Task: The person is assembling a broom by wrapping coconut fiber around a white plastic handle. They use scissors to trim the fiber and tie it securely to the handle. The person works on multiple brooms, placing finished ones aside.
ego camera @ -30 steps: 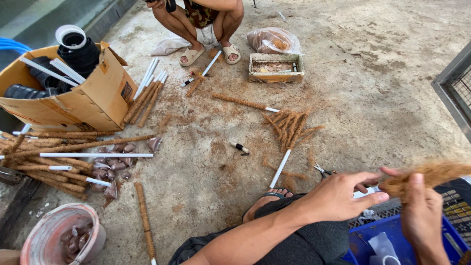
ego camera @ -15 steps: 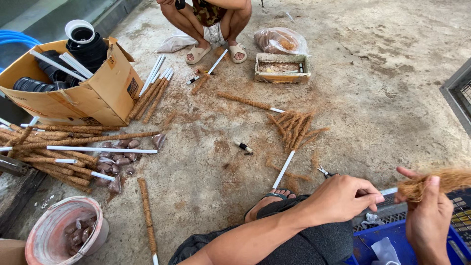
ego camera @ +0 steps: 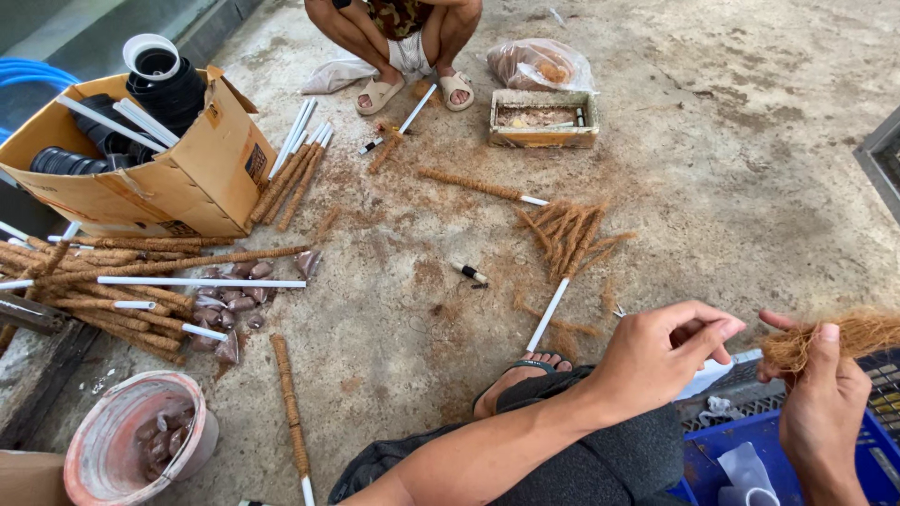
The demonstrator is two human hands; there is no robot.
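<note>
My left hand reaches right across my knee with thumb and fingers pinched; a white stick shows just beneath the fingertips. My right hand is closed on a tuft of brown coir fibre, thumb pressed on top. The two hands are a finger's width apart, above a blue crate at the lower right.
Fibre-wrapped sticks and bare white sticks lie at the left beside a cardboard box of black pipe parts. A bucket stands at the lower left. Another person squats at the top by a small tray. Loose fibre strands lie mid-floor.
My right hand has bunched the fibre tuft shorter and set its thumb over it. My left hand stays close to it, its fingers stretched a little further right.
</note>
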